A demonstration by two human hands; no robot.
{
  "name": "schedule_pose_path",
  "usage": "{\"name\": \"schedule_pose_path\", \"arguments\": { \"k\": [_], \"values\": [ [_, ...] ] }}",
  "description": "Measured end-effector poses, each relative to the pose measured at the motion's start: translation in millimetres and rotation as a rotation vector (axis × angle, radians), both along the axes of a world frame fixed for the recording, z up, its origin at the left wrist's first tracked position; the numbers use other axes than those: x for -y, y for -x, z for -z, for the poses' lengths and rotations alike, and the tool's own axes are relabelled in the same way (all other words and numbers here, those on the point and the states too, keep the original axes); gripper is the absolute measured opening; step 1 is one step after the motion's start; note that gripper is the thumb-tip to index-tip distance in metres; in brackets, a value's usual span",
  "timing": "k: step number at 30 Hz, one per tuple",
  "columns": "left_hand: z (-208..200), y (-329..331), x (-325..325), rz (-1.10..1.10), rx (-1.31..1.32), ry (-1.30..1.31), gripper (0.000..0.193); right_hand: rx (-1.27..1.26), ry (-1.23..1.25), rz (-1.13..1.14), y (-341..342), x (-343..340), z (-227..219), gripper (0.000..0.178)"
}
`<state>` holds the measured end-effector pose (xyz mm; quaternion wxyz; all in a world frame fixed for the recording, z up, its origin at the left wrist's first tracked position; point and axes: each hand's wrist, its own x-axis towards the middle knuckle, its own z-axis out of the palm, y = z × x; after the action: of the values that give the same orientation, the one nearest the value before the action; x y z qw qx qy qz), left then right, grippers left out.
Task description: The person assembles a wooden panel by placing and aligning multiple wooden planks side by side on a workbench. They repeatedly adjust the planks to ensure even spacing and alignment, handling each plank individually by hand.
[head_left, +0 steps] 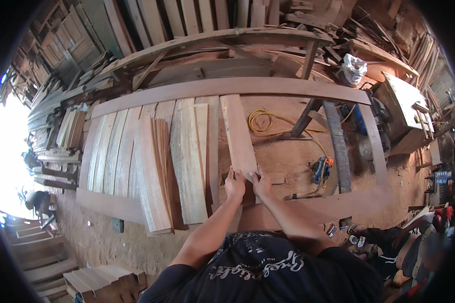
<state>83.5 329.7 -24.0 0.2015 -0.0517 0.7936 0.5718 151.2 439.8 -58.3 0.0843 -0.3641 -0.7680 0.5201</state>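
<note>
A reddish-brown wooden board (239, 136) is gripped at its near end by both my hands. My left hand (234, 185) closes on the board's left edge, and my right hand (261, 184) on its right edge, thumbs on top. The board's far end meets the far rail of a large wooden door frame (308, 88). To the left, several panel boards (114, 151) lie side by side inside the frame. Two loose stacks of boards, a reddish one (151, 171) and a paler one (189, 166), rest on top, overhanging toward me.
Under the frame's right half are a dark trestle beam (336, 146), a yellow hose (260, 121) and a blue power tool (320, 169) on the dirt floor. A white-topped box (407, 101) stands at right. A person (389, 242) sits at lower right. Timber piles surround the frame.
</note>
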Motion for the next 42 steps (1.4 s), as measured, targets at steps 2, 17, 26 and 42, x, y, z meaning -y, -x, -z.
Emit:
{"name": "schedule_pose_path", "arguments": {
  "k": [2, 17, 26, 42],
  "values": [
    [-2.6, -20.0, -10.0, 0.012, 0.049, -0.017, 0.06, 0.001, -0.065, -0.013, -18.3, -11.8, -4.5, 0.062],
    [-8.2, -73.9, -149.1, 0.152, 0.13, -0.066, 0.041, -0.02, -0.025, 0.092, -97.1, -151.5, -20.5, 0.056],
    [-26.7, -87.4, -159.0, 0.063, 0.137, -0.141, 0.047, 0.003, -0.065, 0.095, -102.4, -161.7, -16.0, 0.05],
    [10.2, -89.3, -161.4, 0.085, 0.061, 0.053, 0.043, 0.032, 0.014, 0.079, -107.0, -156.1, -10.2, 0.048]
  ]
}}
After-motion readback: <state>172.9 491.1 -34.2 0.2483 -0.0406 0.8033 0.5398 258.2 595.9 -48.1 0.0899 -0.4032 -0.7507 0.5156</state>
